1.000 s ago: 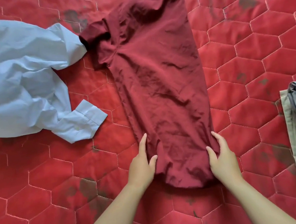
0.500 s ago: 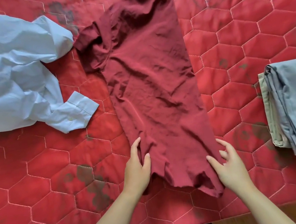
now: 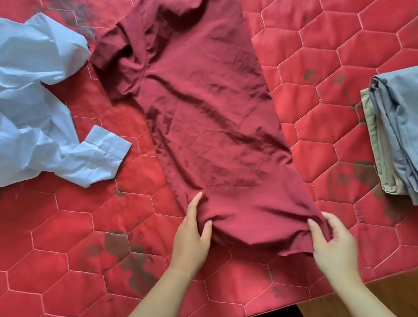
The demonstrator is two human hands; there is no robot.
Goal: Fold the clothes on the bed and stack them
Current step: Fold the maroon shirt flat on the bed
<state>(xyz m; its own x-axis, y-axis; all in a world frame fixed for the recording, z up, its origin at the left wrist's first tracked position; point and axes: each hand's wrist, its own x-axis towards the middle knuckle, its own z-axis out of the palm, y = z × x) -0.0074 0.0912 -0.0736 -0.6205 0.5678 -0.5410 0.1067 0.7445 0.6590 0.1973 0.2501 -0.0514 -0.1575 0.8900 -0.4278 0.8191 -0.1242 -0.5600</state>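
A dark red shirt (image 3: 205, 112) lies lengthwise on the bed, folded into a long narrow strip, with one short sleeve sticking out at the upper left. My left hand (image 3: 192, 235) holds the strip's near left corner, thumb on top of the cloth and fingers at its edge. My right hand (image 3: 332, 241) grips the near right corner, the hem bunched between thumb and fingers. A crumpled light blue long-sleeved shirt (image 3: 16, 106) lies to the left, its cuff pointing toward the red shirt.
A stack of folded clothes (image 3: 411, 134), grey-blue on top of beige, sits at the right edge. The red quilted bed cover (image 3: 345, 40) has dark stains. The bed's near edge and a wooden floor (image 3: 410, 289) show at the bottom right.
Both hands have gone from lying flat beside the hem to gripping its two near corners. The hem has bunched up and shifted a little toward me.
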